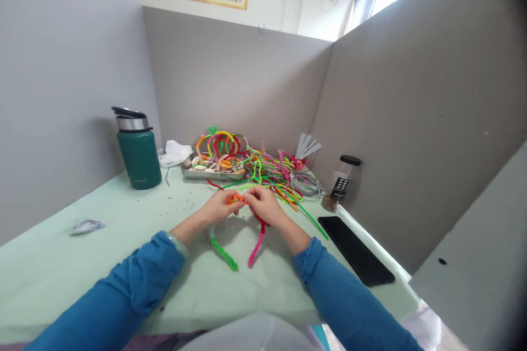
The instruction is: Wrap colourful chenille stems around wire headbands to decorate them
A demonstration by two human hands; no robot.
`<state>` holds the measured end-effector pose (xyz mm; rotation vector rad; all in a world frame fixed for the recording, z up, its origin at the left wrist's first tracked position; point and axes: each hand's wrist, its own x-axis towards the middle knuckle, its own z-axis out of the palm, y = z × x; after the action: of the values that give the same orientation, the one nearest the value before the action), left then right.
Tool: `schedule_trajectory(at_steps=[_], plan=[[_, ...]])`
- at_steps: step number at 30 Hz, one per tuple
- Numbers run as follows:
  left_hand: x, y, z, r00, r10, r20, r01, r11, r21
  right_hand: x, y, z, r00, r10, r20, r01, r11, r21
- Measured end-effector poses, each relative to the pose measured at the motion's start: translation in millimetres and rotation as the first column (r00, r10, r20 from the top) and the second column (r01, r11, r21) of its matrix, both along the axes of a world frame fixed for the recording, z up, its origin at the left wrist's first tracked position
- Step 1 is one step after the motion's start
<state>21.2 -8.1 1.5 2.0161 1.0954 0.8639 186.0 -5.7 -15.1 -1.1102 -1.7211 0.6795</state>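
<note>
My left hand [224, 206] and my right hand [263, 203] meet above the table, fingers closed on a headband [223, 251] wrapped in coloured pipe cleaners. Its left end is fuzzy green and its right end is red and pink; both ends point toward me. Between my fingertips shows an orange piece of pipe cleaner [235, 199] at the top of the band. My fingers cover part of the band's top. Just beyond my hands lies a heap of loose pipe cleaners [269, 167] in many colours.
A metal tray [212, 175] of shells stands at the back, with wrapped headbands [222, 142] behind. A green bottle [140, 159] and white tissue [177, 152] are left. Coiled grey wire [307, 185], a clear jar [340, 184] and a black slab [356, 250] are right. Grey partitions surround the table.
</note>
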Motion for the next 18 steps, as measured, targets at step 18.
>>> schedule_trajectory(at_steps=[18], plan=[[-2.6,5.5,-4.2,0.991,-0.041,0.126,0.061,0.985,-0.160,8.4,0.9,6.8,0.992,0.036,-0.119,-0.053,0.988,-0.146]])
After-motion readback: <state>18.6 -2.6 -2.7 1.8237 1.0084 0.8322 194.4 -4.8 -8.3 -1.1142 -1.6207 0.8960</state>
